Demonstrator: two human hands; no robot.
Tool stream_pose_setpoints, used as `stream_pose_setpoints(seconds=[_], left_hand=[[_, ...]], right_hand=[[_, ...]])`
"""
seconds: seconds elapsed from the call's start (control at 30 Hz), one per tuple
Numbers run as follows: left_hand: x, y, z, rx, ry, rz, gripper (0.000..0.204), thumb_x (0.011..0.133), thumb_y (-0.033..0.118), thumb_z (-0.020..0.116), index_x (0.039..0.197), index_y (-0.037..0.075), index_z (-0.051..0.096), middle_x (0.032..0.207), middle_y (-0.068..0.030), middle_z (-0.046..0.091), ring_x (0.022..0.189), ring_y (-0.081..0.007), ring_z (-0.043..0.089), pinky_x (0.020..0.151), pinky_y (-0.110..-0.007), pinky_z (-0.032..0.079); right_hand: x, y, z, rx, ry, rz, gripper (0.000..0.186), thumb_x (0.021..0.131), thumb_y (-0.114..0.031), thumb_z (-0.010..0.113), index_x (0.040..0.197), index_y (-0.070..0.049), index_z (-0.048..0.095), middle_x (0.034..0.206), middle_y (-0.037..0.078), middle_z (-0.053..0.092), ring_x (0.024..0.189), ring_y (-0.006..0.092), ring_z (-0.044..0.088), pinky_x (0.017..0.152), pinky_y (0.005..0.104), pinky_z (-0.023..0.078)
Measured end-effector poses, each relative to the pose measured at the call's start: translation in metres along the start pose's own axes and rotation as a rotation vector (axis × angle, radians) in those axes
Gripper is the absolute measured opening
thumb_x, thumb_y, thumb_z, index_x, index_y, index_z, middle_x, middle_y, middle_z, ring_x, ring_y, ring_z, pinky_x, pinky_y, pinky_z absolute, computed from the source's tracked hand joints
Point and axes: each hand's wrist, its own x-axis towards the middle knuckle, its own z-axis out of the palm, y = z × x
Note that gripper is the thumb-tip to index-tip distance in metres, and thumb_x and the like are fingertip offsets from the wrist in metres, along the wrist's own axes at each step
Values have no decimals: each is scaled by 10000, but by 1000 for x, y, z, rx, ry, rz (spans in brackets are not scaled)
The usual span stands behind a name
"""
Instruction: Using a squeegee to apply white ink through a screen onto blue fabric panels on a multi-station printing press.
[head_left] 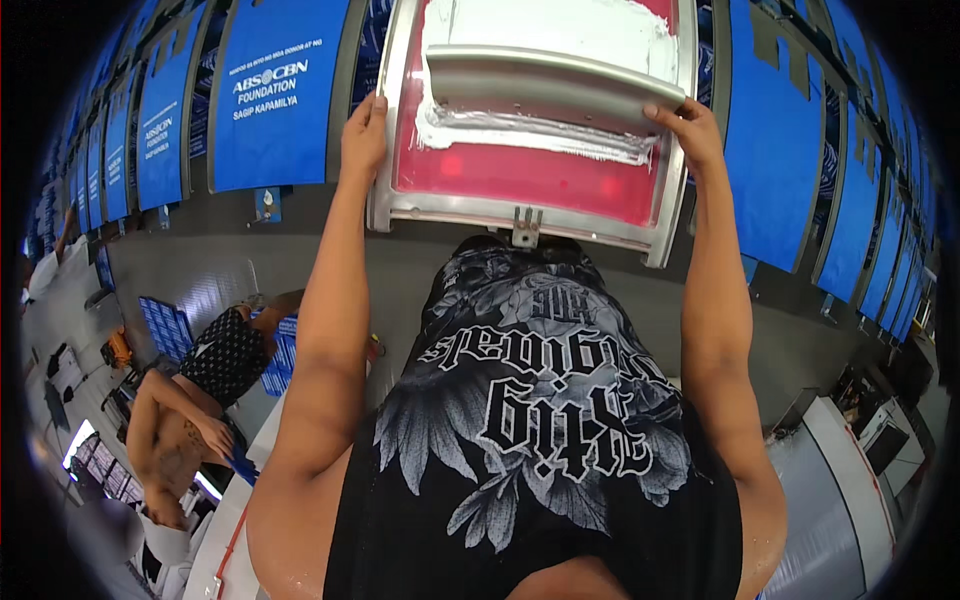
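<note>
Black printed shirt (540, 420) nearest. Beyond, metal squeegee (550, 88) lies across the framed screen (450, 215). Left hand (367, 130) curls round the left rail (382, 195), apparently for steadiness; right hand (693, 130), part-closed, pinches the squeegee's end.

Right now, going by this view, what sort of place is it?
Probably a screen-printing workshop: a metal-framed red screen carries white paste, a squeegee-like metal blade lies across it, and blue printed panels stand in rows on both sides.
</note>
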Motion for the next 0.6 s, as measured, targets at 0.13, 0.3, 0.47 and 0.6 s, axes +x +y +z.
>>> stream_pose_setpoints(seconds=[0.13,0.3,0.47,0.6], left_hand=[[0,-8,4,17,32,1,489,936,367,522,1255,-4,525,1146,-126,615,1052,-168,552,905,-273,412],[-1,-15,2,0,35,-19,502,927,382,531,1260,7,525,1147,-148,616,1044,-184,567,900,-288,422],[1,-20,0,60,32,45,514,926,398,519,1264,12,520,1161,-164,610,1068,-219,571,912,-303,421],[-5,-13,0,217,49,109,544,913,419,523,1288,26,498,1177,-203,592,1082,-288,572,932,-332,416]], right_hand=[[-6,6,0,38,-3,-31,441,669,-230,814,1000,18,661,922,96,662,856,166,601,796,283,447],[-11,5,4,35,13,-10,442,667,-207,818,1015,13,656,956,107,666,896,177,606,848,295,443],[-14,0,6,69,17,-21,447,657,-201,822,1015,9,657,959,96,666,903,171,601,859,297,439],[-25,0,3,-8,-35,7,452,661,-178,813,1033,16,644,971,95,660,908,166,596,857,294,439]])
